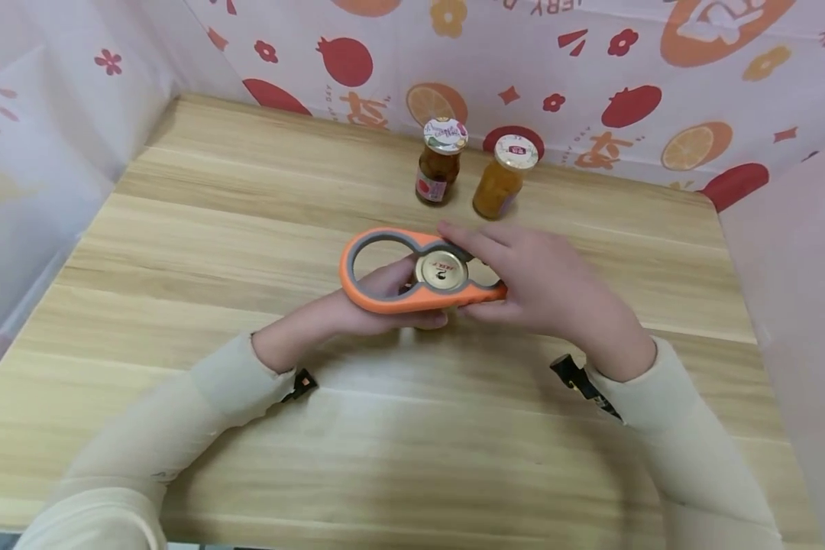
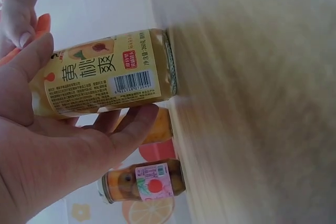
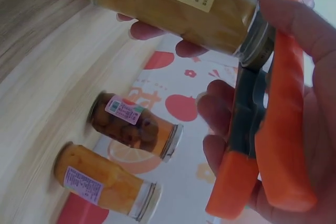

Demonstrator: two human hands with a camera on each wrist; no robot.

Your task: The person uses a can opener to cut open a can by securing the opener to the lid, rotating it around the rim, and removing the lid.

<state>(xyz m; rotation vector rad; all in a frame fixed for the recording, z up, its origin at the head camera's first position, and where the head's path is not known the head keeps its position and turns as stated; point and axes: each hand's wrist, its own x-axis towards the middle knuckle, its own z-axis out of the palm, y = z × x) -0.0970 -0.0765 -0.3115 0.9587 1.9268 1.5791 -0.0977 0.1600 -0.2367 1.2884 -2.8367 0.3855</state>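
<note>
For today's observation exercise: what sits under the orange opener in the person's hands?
Under the orange opener is a yellow-labelled jar gripped by the left hand; its gold lid shows through the ring. From above, the jar's body is hidden.

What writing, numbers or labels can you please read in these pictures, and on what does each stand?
"黄桃爽": yellow label of the held jar.
Barcode digits and fine print on that label: too small to read.
Gold lid: red print, blurred.
Labels on the two back jars: unreadable.
Backdrop cloth: letters cut off, unreadable.
</note>
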